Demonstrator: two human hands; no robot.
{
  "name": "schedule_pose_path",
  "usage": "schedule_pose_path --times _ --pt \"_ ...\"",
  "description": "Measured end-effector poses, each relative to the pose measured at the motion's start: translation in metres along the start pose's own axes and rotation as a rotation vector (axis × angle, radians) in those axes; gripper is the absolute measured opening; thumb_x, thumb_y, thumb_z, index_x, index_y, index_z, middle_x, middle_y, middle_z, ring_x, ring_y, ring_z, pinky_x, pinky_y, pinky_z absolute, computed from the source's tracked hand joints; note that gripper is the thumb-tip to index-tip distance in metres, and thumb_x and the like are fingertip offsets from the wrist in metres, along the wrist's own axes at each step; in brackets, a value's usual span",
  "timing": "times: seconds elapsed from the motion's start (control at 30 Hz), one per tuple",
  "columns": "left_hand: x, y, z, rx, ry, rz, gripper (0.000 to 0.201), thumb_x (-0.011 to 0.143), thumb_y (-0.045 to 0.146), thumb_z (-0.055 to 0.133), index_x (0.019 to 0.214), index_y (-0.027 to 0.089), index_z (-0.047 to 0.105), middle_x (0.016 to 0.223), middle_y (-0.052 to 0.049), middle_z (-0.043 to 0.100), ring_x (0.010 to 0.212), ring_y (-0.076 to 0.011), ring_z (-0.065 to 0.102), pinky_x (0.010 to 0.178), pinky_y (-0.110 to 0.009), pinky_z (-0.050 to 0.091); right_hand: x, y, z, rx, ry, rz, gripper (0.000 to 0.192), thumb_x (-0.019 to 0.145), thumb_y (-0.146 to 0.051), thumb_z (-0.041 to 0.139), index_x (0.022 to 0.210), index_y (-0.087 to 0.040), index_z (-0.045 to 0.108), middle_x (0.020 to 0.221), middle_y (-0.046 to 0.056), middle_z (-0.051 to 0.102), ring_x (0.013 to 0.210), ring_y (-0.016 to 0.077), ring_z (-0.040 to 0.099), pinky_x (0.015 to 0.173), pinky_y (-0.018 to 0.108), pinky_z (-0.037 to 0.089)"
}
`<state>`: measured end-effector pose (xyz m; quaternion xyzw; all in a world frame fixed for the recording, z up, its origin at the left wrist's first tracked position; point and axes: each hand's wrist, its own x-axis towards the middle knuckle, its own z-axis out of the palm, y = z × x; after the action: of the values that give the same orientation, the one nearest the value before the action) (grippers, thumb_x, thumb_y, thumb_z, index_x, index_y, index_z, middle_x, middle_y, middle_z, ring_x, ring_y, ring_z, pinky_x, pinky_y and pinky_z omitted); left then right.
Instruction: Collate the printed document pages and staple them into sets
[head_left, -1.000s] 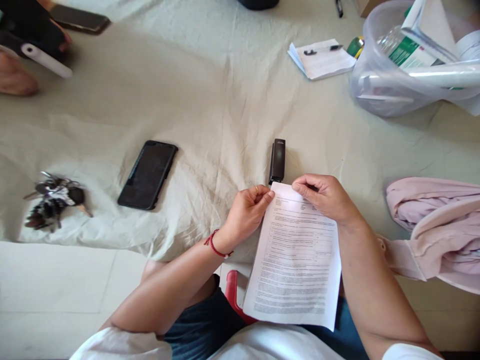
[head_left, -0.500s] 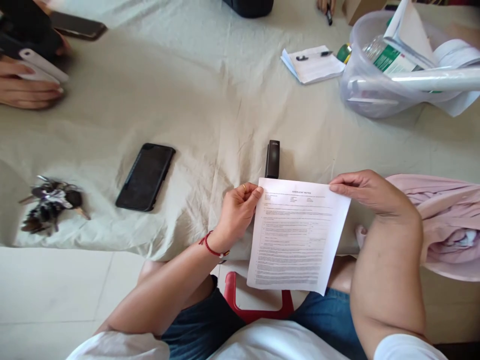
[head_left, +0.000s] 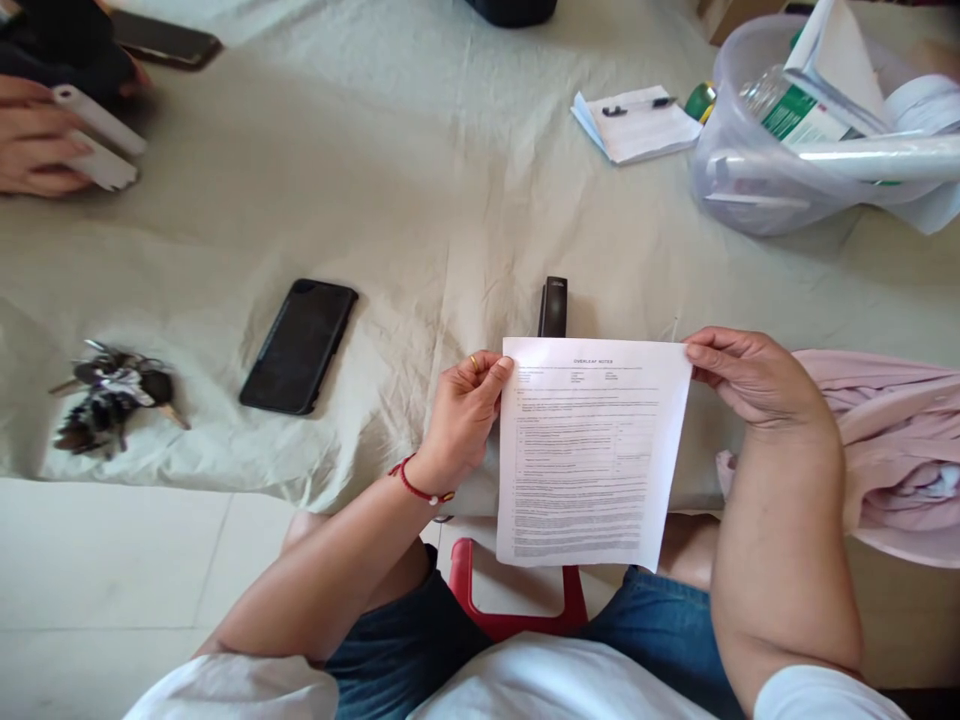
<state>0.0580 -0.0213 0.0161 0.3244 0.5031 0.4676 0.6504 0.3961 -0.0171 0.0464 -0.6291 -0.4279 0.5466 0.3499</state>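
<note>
A printed sheet of paper (head_left: pixel 592 460) hangs between my two hands, its text facing me. My left hand (head_left: pixel 466 405) pinches the top left corner between thumb and fingers. At the top right corner, my right hand (head_left: pixel 754 375) pinches the sheet the same way. Just beyond the top edge a black stapler (head_left: pixel 553 305) lies on the cloth, its near end hidden by the paper.
On the cloth-covered table (head_left: pixel 420 200) lie a black phone (head_left: pixel 298 345) and a bunch of keys (head_left: pixel 116 395). A clear plastic tub (head_left: pixel 750 195) stands at the back right beside a paper stack (head_left: pixel 637 125). Another person's hand (head_left: pixel 37 140) holds a white object. Pink cloth (head_left: pixel 877 430) lies right.
Both hands have raised the sheet slightly, and its top edge is now level and covers more of the stapler. My right hand has shifted a little to the right.
</note>
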Motion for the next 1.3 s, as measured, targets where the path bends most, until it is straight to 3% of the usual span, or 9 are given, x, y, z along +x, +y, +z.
schedule_pose_path --times 0.27,0.43,0.6,0.8,0.93,1.13,1.3 --pt "0.001 0.003 0.001 -0.058 -0.024 -0.037 0.056 0.065 0.063 0.102 0.075 0.018 0.07 0.056 0.008 0.045 0.05 -0.0047 0.029 0.045 -0.021 0.023 -0.006 0.0 0.009 0.256 -0.058 -0.091 0.04 0.062 -0.057 0.104 0.064 -0.029 0.075 0.066 0.001 0.064 0.064 0.0178 0.057 0.063 0.035 0.048" --pt "0.005 -0.001 -0.001 -0.07 -0.068 -0.048 0.055 0.069 0.064 0.099 0.073 0.019 0.068 0.052 0.009 0.041 0.047 -0.0053 0.027 0.043 -0.022 0.019 -0.004 0.005 0.007 0.202 -0.007 -0.014 0.042 0.059 -0.059 0.106 0.065 -0.03 0.077 0.067 0.001 0.064 0.064 0.017 0.056 0.061 0.034 0.046" --pt "0.008 -0.004 -0.004 -0.045 0.035 0.037 0.052 0.072 0.061 0.098 0.078 0.018 0.07 0.066 0.004 0.057 0.057 -0.0079 0.045 0.052 -0.022 0.038 0.007 0.01 0.017 0.167 0.103 0.016 0.043 0.062 -0.061 0.106 0.078 -0.028 0.082 0.078 -0.001 0.069 0.073 0.0142 0.059 0.065 0.027 0.049" --pt "0.008 -0.004 -0.001 -0.016 0.055 0.074 0.047 0.078 0.058 0.095 0.077 0.019 0.069 0.063 0.006 0.051 0.055 -0.0075 0.035 0.05 -0.024 0.03 0.007 0.006 0.022 0.106 0.095 0.083 0.053 0.064 -0.065 0.103 0.08 -0.021 0.077 0.072 -0.001 0.06 0.056 0.0069 0.036 0.047 0.024 0.026" --pt "0.007 -0.005 0.0 0.033 0.045 0.092 0.045 0.081 0.059 0.091 0.077 0.02 0.068 0.063 0.005 0.05 0.056 -0.0088 0.034 0.05 -0.025 0.028 0.003 0.002 0.023 0.096 0.099 0.104 0.053 0.065 -0.064 0.1 0.082 -0.02 0.075 0.072 0.0 0.059 0.055 0.0073 0.035 0.045 0.024 0.017" --pt "0.005 -0.003 0.002 0.056 0.024 0.082 0.041 0.084 0.056 0.089 0.077 0.021 0.069 0.065 0.005 0.047 0.057 -0.0096 0.032 0.051 -0.026 0.026 0.0 0.0 0.033 0.092 0.05 0.096 0.062 0.065 -0.074 0.099 0.075 -0.021 0.069 0.071 -0.001 0.051 0.057 0.0077 0.036 0.044 0.023 0.018" --pt "0.005 -0.003 0.003 0.038 0.034 0.079 0.04 0.083 0.054 0.091 0.077 0.02 0.069 0.064 0.005 0.047 0.056 -0.0087 0.03 0.05 -0.026 0.025 -0.001 -0.001 0.028 0.027 0.015 0.097 0.061 0.064 -0.072 0.101 0.074 -0.02 0.072 0.066 -0.003 0.044 0.058 0.0073 0.032 0.047 0.023 0.019"
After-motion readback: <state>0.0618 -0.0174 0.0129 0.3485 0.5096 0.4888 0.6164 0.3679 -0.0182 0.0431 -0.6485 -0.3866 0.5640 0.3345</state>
